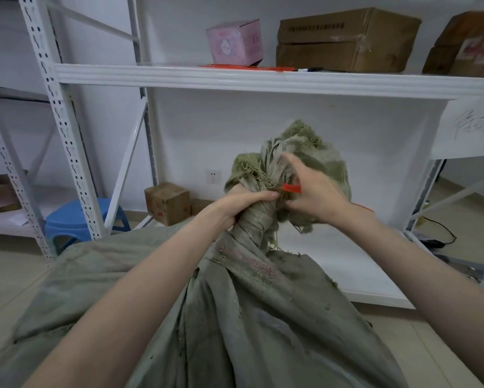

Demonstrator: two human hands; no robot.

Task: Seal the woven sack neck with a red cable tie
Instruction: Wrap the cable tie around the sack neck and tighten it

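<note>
Now: our left hand (236, 204) is clamped round the twisted neck of the sack (252, 298) | our right hand (313, 196) pinches the red cable tie (291, 188) against the neck, just above the left fist | tie's tail shows red behind the right wrist | sack stands before the white shelf (263, 79).

My grey-green woven sack (235, 303) stands upright, neck (253, 219) twisted tight; the red cable tie (291, 188) sits against the gathered top.
</note>
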